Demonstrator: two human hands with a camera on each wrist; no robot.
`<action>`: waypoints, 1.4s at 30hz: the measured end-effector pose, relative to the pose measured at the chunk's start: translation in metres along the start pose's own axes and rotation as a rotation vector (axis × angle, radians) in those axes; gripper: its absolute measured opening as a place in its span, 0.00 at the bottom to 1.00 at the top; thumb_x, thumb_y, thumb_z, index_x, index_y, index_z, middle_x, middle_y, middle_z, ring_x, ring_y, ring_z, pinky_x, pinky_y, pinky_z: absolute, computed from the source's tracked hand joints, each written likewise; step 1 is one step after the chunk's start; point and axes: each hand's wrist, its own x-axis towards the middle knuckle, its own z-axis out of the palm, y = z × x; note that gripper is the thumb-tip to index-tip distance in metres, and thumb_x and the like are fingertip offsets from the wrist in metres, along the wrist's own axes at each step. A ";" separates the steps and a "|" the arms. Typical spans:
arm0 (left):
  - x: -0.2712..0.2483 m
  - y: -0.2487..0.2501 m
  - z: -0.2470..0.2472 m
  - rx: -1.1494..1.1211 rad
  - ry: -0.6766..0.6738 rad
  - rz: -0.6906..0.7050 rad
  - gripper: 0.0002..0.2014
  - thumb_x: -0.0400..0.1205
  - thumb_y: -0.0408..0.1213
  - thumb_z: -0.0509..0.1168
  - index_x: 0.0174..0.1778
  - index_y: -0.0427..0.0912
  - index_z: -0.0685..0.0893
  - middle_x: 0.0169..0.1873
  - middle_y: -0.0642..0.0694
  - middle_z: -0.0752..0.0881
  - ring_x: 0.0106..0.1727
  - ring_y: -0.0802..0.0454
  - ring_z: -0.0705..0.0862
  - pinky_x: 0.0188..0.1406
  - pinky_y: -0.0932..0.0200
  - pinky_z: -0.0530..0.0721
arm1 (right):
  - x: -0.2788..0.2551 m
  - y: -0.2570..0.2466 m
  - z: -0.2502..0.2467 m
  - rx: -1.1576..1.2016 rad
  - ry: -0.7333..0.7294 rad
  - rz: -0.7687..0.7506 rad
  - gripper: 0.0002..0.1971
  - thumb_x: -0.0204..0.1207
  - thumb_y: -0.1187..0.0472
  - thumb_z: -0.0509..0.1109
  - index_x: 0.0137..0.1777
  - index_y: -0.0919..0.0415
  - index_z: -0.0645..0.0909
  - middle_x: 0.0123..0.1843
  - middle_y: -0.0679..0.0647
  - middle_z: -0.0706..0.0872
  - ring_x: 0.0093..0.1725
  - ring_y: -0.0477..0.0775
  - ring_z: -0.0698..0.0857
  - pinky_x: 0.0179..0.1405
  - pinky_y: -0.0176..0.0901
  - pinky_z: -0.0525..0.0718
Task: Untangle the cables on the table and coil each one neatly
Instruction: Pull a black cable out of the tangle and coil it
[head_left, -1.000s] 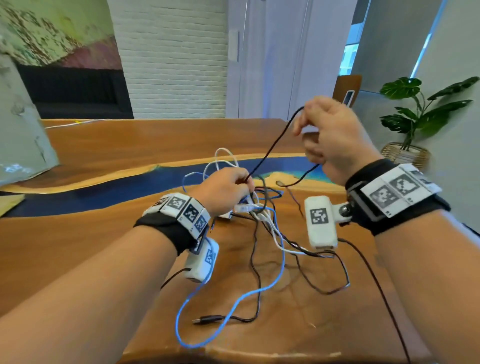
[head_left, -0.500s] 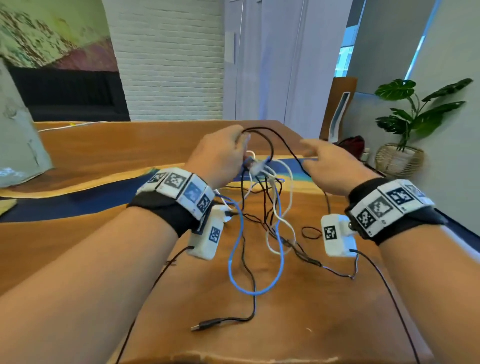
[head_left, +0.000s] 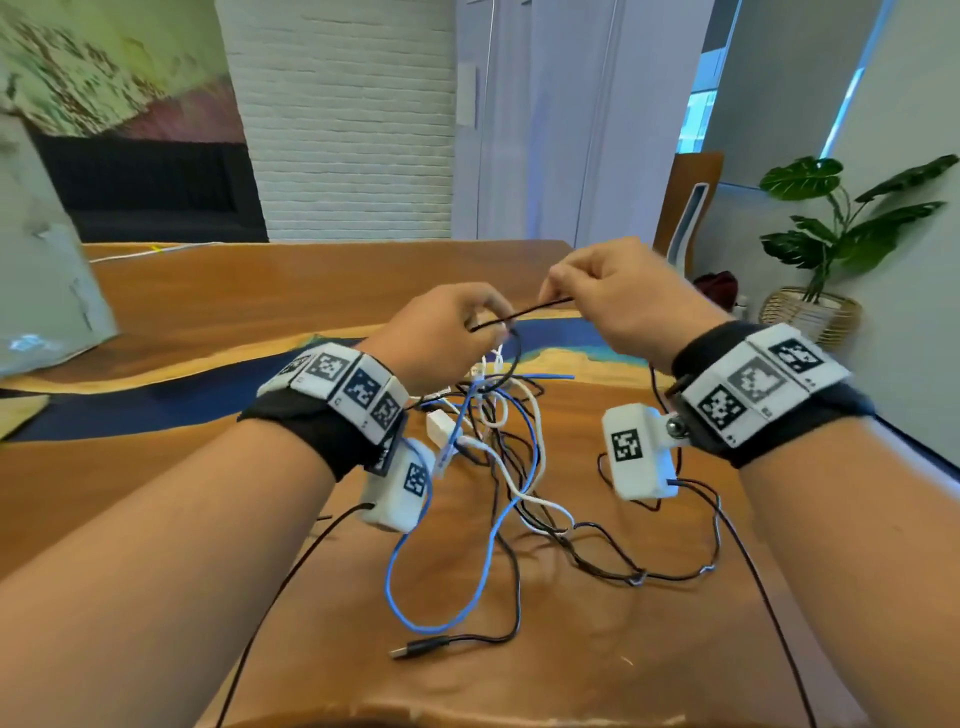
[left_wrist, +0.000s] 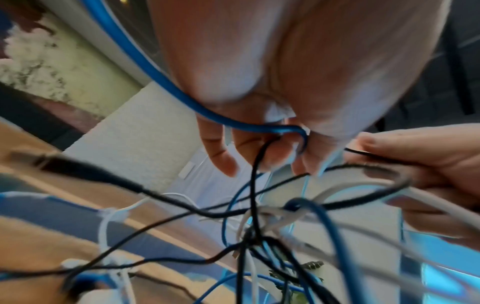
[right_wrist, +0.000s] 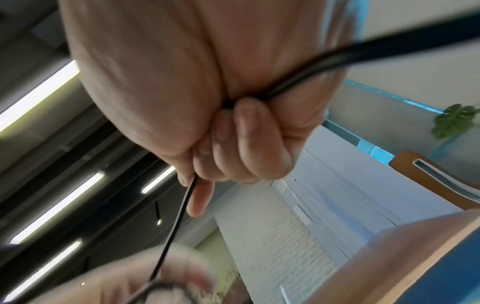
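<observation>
A tangle of black, blue and white cables (head_left: 498, 447) hangs from my left hand (head_left: 447, 338) down onto the wooden table (head_left: 218, 467). A thin black cable (head_left: 524, 312) runs taut between both hands above the table. My left hand (left_wrist: 259, 148) grips the bundle, fingers curled round the blue cable (left_wrist: 233, 121) and the black one. My right hand (head_left: 613, 296) pinches the black cable (right_wrist: 179, 216) and holds it in a closed fist (right_wrist: 233, 148). A black USB plug (head_left: 415, 649) lies near the front edge.
Blue cable loops (head_left: 431, 597) and black strands (head_left: 649, 571) spread over the table between my forearms. A blue resin strip (head_left: 156, 400) crosses the tabletop. A grey object (head_left: 41, 291) stands far left. A potted plant (head_left: 831, 249) and a chair (head_left: 685, 208) stand past the right edge.
Both hands came closer together, and the right hand now pinches the black cable, drawing a short stretch taut from the left hand. The tangle hangs a little lower than half a second ago.
</observation>
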 end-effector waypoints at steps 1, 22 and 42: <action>-0.004 -0.007 -0.001 -0.017 -0.036 -0.038 0.04 0.87 0.41 0.67 0.53 0.52 0.87 0.28 0.55 0.79 0.24 0.59 0.75 0.25 0.62 0.71 | 0.000 0.004 -0.007 0.022 0.075 0.025 0.17 0.88 0.58 0.64 0.41 0.58 0.90 0.14 0.37 0.74 0.17 0.38 0.75 0.18 0.25 0.67; -0.029 0.029 -0.010 -0.334 -0.146 0.020 0.25 0.86 0.34 0.69 0.79 0.53 0.76 0.65 0.48 0.87 0.65 0.48 0.87 0.70 0.47 0.83 | -0.031 -0.021 -0.020 0.394 0.021 -0.137 0.10 0.87 0.71 0.64 0.60 0.73 0.87 0.39 0.64 0.87 0.19 0.36 0.79 0.24 0.24 0.77; -0.067 -0.005 -0.018 -1.013 -0.052 -0.136 0.20 0.93 0.44 0.53 0.39 0.44 0.83 0.22 0.52 0.60 0.21 0.54 0.52 0.23 0.57 0.48 | -0.042 0.030 0.005 0.073 0.008 0.100 0.09 0.86 0.55 0.69 0.52 0.50 0.92 0.32 0.43 0.85 0.24 0.36 0.78 0.27 0.24 0.74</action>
